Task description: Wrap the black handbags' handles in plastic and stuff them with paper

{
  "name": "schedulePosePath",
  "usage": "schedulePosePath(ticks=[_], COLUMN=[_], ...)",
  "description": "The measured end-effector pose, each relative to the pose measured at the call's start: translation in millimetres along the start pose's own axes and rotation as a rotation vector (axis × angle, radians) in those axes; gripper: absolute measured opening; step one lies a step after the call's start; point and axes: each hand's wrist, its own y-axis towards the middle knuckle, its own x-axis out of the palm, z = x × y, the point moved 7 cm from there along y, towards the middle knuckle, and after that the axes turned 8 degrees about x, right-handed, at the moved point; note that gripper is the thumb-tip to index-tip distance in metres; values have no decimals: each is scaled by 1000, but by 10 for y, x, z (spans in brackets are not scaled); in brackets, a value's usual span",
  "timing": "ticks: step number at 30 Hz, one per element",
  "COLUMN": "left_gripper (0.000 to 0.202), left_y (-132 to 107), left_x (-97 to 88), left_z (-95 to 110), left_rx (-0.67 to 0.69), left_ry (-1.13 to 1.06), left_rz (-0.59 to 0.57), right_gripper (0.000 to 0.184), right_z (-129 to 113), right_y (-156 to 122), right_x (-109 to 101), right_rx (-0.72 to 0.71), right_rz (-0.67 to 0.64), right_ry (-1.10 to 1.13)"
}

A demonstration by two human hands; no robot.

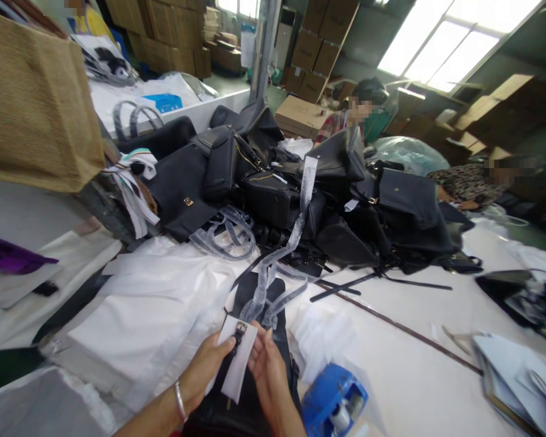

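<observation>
A black leather bag (221, 416) lies on the table right in front of me. Over it my left hand (208, 366) is closed on a white slip (233, 382), its thumb pressed near a small gold buckle (241, 328) with a short black strap. My right hand (267, 361) pinches the slip's right edge, fingers curled and partly hidden behind it. Straps in clear plastic wrapping (295, 233) run from the bag's top away across the table. The bag's lower part is covered by my forearms.
A heap of black bags (273, 197) stretches across the table's far side. White sheets (145, 321) lie at left, below a hanging burlap bag (36, 103). A blue tape dispenser (330, 394) stands right of my right hand. Two people (471, 182) (332, 127) are beyond the heap.
</observation>
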Motion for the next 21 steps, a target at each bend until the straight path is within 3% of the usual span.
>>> schedulePosePath(ticks=[6,9,13,18,21], left_gripper=[42,41,43,45,46], left_y=[13,59,109,116,111], left_x=[17,36,33,61,96], left_z=[-67,-104,-162,-139,-187], left_rx=[-46,26,85,101,44], left_ry=[-28,43,220,290,228], left_rz=[-47,-62,-67,-186,-260], right_gripper=[55,53,52,44,38], right_z=[136,96,-4,-83,-171], right_y=[-21,-1,50,143,161], right_x=[69,150,147,134,111], right_rx=[-137,-213,-255,-97,-66], right_rz=[28,89,162,7,-8], right_ry=[-254,-399,-428,-253,-250])
